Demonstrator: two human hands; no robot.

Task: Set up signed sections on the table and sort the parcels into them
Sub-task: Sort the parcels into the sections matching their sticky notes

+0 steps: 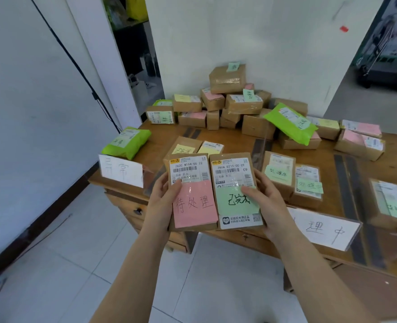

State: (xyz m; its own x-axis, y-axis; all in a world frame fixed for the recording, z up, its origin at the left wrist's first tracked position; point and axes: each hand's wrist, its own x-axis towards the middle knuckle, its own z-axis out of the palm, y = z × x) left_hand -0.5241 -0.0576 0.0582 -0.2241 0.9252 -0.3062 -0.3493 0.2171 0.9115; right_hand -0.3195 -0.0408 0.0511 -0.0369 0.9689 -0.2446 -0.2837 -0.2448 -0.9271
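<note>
I hold two flat brown parcels side by side in front of the wooden table [286, 247]. My left hand [161, 201] grips the parcel with the pink note [191, 194]. In my right hand [266, 199] is the parcel with the green note [236, 190], thumb on its face. White paper signs stand on the table's near edge: one at the left corner [121, 170], one at the right [325, 230]. Dark tape strips [343, 190] split the top into sections. Two parcels with green notes [279, 176] lie in the middle section. A pile of boxes [230, 101] rises at the back.
A green mailer [127, 142] lies on the left corner, another [290, 123] rests on boxes at the back right. More parcels [391, 201] lie in the right section. A black cable [76, 64] runs down the left wall. White tiled floor [64, 264] lies to the left.
</note>
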